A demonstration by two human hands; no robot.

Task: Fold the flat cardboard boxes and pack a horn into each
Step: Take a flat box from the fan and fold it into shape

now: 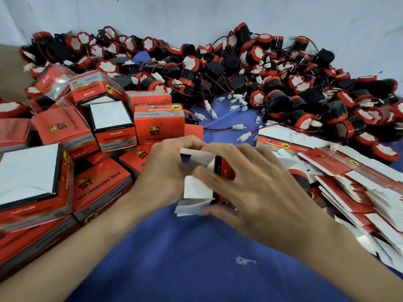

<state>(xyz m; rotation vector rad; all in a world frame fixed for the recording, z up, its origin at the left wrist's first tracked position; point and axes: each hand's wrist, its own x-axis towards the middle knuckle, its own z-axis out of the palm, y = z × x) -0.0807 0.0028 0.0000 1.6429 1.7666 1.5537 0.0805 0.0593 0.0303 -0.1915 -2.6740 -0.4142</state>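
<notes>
Half-folded box (224, 171) sits dead centre, held up off the blue cloth (196, 258) between both hands. Red printed side faces right, white flaps (197, 189) stick out left and down, not closed.

Left hand (165, 168) grips the box from the left, fingers curled over its top edge. Right hand (257, 184) grasps it from the right: fingers spread across the red side and the white flap, thumb at the lowest flap (blurred, so exact finger contact is hard to read). Both forearms come in from the bottom corners.

Just right of the right hand: fanned stack of flat boxes (353, 192), red print and white backs, overlapping, running off the right edge. One horn (299, 182) lies partly under that stack, close to the right wrist.

Left side: pile of folded boxes (100, 186), red with "ST" crown logo, tumbled at odd angles, several showing a white panel (110, 115).

Back: big heap of loose horns (272, 83), black bodies, red rims, white centres, red and black wires tangled through. White connectors (239, 127) trail out onto the cloth in front of the heap.

Small white thread scrap (244, 260) lies on the cloth near the bottom. Grey wall (196, 14) sits behind everything.
</notes>
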